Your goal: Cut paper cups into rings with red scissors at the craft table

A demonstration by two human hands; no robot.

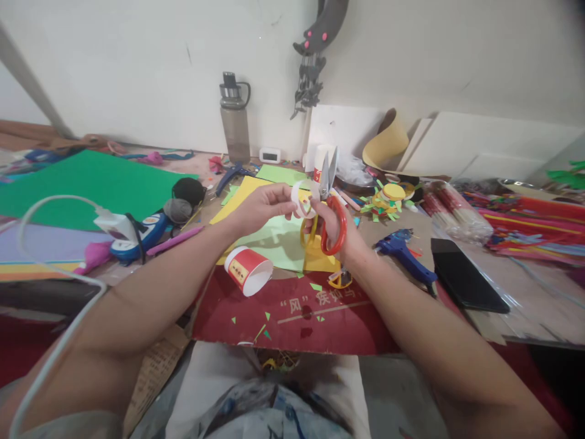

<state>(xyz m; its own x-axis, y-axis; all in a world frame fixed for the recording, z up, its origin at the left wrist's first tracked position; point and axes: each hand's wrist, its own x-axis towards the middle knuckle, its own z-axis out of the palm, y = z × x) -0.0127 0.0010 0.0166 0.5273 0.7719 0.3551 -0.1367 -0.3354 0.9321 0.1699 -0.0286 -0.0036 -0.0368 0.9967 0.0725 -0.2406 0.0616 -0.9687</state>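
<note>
My left hand pinches the near-left side of a white paper ring. In my right hand is a pair of scissors with red-orange handles, its blades pointing up and slightly apart. The fingertips of that hand are also at the ring's right side. Below my left hand a red and white paper cup lies tipped on its side. Light green paper and yellow paper are spread beneath the hands. Near my right wrist is a second, yellow-handled pair of scissors, partly hidden.
Green scraps lie on the red board. A blue glue gun and a black phone are at right. Green sheet, yarn ball and white cable are at left. A bottle stands behind.
</note>
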